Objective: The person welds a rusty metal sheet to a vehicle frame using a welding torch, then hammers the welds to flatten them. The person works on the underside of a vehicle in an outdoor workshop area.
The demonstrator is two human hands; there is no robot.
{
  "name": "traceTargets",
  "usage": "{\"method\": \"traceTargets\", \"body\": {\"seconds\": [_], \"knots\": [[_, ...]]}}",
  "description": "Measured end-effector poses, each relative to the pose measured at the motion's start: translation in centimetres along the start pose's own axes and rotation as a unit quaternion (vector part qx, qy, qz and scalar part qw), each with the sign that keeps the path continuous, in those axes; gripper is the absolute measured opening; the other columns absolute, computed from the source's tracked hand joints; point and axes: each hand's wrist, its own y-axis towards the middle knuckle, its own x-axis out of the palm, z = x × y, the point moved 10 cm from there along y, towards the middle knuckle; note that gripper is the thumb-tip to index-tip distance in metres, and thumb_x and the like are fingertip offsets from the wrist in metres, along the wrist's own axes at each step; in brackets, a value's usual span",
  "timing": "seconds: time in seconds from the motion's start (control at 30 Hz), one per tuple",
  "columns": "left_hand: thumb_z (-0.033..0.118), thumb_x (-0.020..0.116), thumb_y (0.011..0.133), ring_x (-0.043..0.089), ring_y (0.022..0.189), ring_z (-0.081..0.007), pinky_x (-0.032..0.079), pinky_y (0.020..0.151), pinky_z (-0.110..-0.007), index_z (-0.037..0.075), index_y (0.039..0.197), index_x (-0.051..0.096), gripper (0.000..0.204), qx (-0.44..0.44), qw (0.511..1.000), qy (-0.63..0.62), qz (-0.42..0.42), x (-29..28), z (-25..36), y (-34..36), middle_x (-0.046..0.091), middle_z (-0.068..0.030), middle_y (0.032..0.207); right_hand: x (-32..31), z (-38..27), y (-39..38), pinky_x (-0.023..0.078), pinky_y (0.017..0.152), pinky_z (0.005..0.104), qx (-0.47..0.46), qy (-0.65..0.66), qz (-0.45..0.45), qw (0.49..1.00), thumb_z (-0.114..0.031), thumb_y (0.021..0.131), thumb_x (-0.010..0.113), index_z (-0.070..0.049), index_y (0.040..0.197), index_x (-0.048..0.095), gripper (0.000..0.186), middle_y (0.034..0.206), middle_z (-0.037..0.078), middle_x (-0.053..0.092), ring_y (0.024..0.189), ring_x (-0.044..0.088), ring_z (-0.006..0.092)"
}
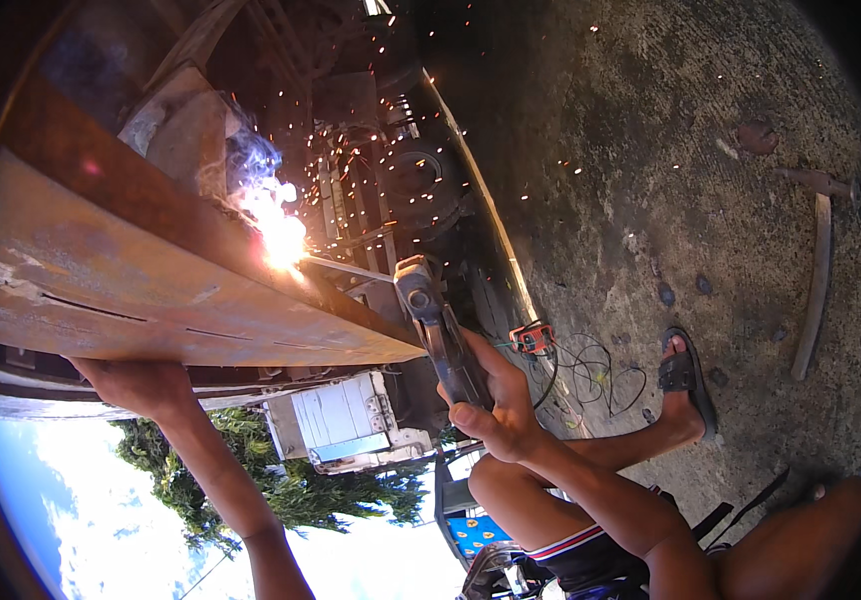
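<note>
My right hand (496,405) is wrapped around a welding electrode holder (441,330). A thin welding rod (351,268) juts from its jaw toward a rusty steel beam (151,285). At the rod's far tip a bright arc (279,228) burns where the beam meets a plate (181,130), with bluish smoke beside it. Glare hides the joint itself. My left hand (141,385) is up against the beam's lower edge, its fingers out of sight behind the metal.
Sparks fly across the dark vehicle underside (351,130). On the concrete ground (631,240) lie a hammer (819,270), a long strip (491,210), an orange device (533,338) and a tangled cable (601,375). A sandaled foot (686,385) rests nearby. Trees (201,470) stand beyond.
</note>
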Motion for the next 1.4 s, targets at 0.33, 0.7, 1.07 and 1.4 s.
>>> {"method": "traceTargets", "body": {"seconds": [0.33,0.7,1.07,1.4], "knots": [[0.023,0.043,0.105,0.050,0.127,-0.0312,0.044,0.111,-0.046,0.001,0.149,0.032,0.051,0.029,0.999,0.017,-0.003,-0.4,0.2,0.2,0.042,-0.0201,0.148,0.0,0.1,0.0,0.044,0.086,0.0274,-0.001,-0.014,-0.005,1.000,-0.033,0.085,0.073,0.004,0.144,0.040,0.077,0.107,0.007,0.059,0.096,0.056,0.0111],[0.029,0.038,0.106,0.047,0.130,-0.0320,0.040,0.113,-0.047,0.002,0.149,0.034,0.051,-0.001,1.000,-0.010,0.010,-0.5,-0.2,0.1,0.041,-0.0197,0.148,-2.0,2.0,-0.7,0.040,0.074,0.0264,0.021,0.070,0.114,0.991,-0.046,0.086,0.071,0.000,0.146,0.033,0.085,0.095,0.006,0.054,0.081,0.049,0.0096],[0.034,0.031,0.107,0.042,0.135,-0.0312,0.034,0.116,-0.049,0.005,0.149,0.035,0.051,-0.042,0.997,-0.042,0.039,0.1,0.1,-0.4,0.040,-0.0163,0.150,-0.6,2.7,-0.8,0.043,0.072,0.0254,0.061,0.055,0.037,0.996,-0.043,0.083,0.073,0.003,0.142,0.039,0.082,0.093,0.003,0.055,0.079,0.051,0.0087],[0.033,0.032,0.107,0.042,0.136,-0.0332,0.033,0.117,-0.051,0.004,0.149,0.035,0.050,-0.037,0.998,-0.034,0.044,0.1,0.2,-0.6,0.040,-0.0173,0.150,-0.2,1.5,-0.2,0.040,0.057,0.0214,0.039,-0.006,0.029,0.999,-0.056,0.081,0.072,0.008,0.143,0.035,0.096,0.086,0.004,0.053,0.067,0.049,0.0060]]}}
